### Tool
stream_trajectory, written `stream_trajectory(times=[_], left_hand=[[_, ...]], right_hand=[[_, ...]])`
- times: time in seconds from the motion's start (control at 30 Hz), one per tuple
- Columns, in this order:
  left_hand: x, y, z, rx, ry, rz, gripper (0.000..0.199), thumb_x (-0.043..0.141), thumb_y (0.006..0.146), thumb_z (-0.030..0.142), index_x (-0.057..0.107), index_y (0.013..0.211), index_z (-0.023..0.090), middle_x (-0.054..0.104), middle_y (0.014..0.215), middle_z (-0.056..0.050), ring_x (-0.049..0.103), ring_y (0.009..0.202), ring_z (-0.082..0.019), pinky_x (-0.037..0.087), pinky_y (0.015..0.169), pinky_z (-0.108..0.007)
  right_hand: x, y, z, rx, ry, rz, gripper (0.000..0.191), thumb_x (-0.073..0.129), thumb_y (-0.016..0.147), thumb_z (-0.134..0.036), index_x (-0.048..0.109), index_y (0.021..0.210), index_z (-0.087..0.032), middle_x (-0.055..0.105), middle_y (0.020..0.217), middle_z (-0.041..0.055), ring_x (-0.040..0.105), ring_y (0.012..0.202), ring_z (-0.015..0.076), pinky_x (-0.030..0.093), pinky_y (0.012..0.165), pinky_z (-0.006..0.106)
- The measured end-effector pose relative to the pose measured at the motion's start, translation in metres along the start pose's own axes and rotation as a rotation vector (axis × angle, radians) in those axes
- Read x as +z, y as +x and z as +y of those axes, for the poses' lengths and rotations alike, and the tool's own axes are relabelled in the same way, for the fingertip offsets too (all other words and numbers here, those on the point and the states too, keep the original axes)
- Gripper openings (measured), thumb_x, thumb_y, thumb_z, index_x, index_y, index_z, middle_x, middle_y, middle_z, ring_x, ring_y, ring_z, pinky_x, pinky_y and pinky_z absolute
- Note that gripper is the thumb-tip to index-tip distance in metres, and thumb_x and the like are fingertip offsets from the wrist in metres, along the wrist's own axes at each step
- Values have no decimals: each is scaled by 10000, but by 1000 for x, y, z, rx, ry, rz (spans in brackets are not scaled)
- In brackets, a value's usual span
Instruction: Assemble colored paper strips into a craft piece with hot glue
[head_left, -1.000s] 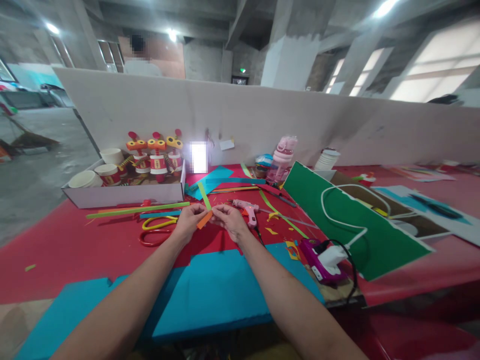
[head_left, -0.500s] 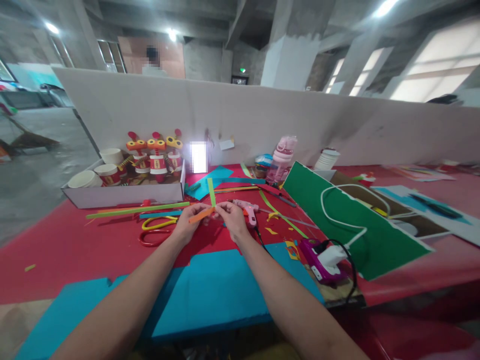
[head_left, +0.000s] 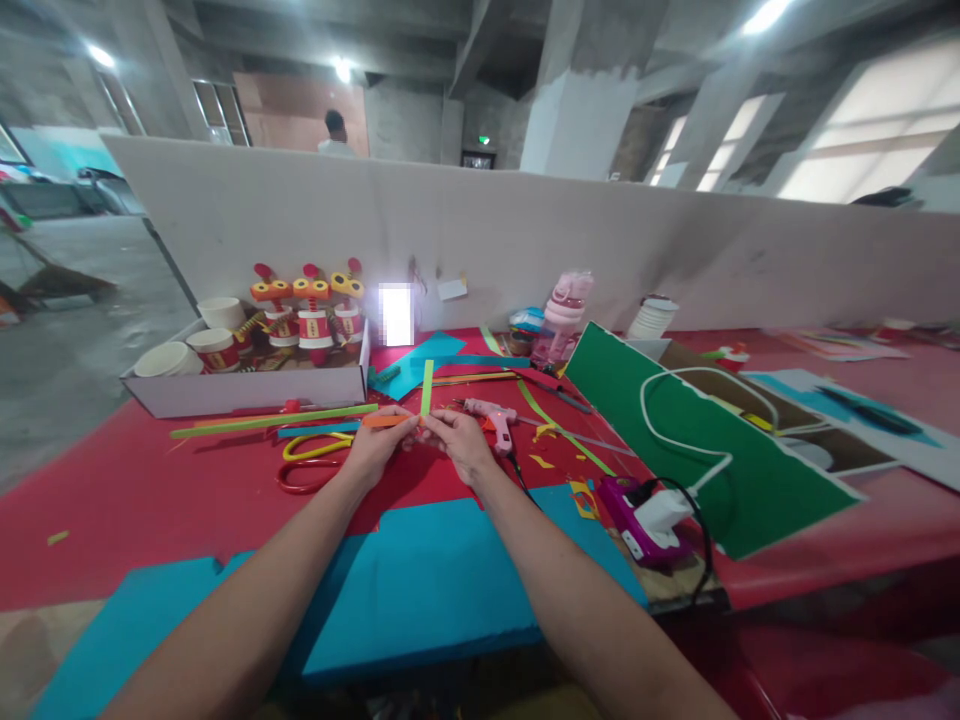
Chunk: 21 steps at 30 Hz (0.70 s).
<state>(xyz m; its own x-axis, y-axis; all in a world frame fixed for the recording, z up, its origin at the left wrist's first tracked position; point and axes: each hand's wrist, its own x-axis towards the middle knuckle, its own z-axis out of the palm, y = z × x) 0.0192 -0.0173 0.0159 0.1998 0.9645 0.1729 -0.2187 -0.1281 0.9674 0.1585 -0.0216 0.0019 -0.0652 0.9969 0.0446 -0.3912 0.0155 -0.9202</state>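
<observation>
My left hand [head_left: 381,443] and my right hand [head_left: 459,438] meet over the red table, fingers pinched together. Between them they hold an orange paper strip [head_left: 381,422] and a green paper strip [head_left: 428,388], joined or crossed at the fingertips. The green one points up and away; the orange one lies to the left across my left fingers. Just right of my right hand lies a pink glue gun [head_left: 491,415]. Scissors with yellow and red handles [head_left: 309,476] rest left of my left hand.
A white box [head_left: 247,391] with cups and red-yellow paper figures stands at the back left. A pink bottle [head_left: 562,315] is behind. Right are a purple power strip [head_left: 645,530] and a green board [head_left: 675,450]. Blue foam [head_left: 435,590] lies in front. A person stands far off.
The orange strip has turned from slanting to nearly level and shifted left. The green strip now leans slightly right instead of left. The distant person has moved right.
</observation>
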Motion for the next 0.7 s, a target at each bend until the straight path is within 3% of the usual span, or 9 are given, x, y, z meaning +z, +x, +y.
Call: stream_trajectory(times=[0.43,0.57,0.7], left_hand=[[0,-1,0,30,34,-44,222,691,700,319,587,637,133,570,555,-12,497,491,-103,366,480,-232],[0,-1,1,26,30,-44,223,688,699,313,580,619,135,555,532,-5,487,476,-100,351,472,-228],[0,-2,1,20,15,-37,201,692,686,293,583,621,137,560,528,-3,491,475,-102,359,479,-228]], right_hand=[[-1,2,4,-63,-94,73,299,741,580,-428,676,693,-159,622,579,-10,567,562,112,487,654,271],[-1,2,3,-80,-89,56,273,743,588,-408,665,678,-162,608,570,-22,554,547,98,485,651,260],[-2,1,-2,-1,-52,-39,306,767,559,-401,650,694,-153,597,559,-31,557,521,94,492,642,267]])
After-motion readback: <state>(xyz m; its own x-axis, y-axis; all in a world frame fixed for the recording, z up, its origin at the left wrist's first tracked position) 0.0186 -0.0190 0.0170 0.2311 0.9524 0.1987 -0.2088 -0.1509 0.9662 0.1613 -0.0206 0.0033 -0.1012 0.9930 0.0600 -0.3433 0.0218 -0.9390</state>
